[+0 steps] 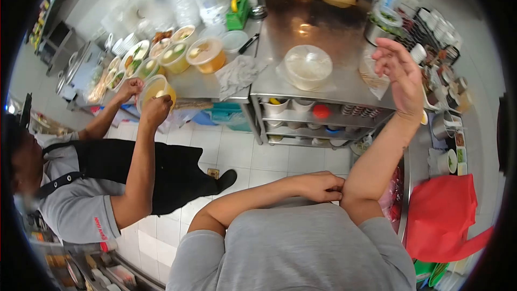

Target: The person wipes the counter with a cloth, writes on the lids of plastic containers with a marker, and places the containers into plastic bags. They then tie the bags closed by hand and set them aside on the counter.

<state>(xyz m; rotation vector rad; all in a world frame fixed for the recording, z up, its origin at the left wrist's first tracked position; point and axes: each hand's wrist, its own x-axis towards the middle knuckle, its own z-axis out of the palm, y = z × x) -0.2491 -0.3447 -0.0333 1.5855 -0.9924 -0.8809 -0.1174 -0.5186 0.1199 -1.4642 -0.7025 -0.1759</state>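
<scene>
My left hand (322, 186) lies across the front of my body, its curled fingers touching my right arm near the elbow; whether anything is inside them is hidden. Raised over the right part of the steel counter (291, 27), my right hand (399, 73) has its fingers apart and holds nothing. Just left of it, a clear plastic bag (371, 75) with something brownish inside lies at the counter's edge. A round white container (308, 67) wrapped in clear plastic sits on the middle of the counter.
At the left, a co-worker in a black apron (172, 175) holds a tub of yellow liquid (156, 94). Filled tubs (206, 55) and a crumpled cloth (237, 75) lie on the left counter. A red bag (439, 218) is at the right. Another person stands beyond the counter.
</scene>
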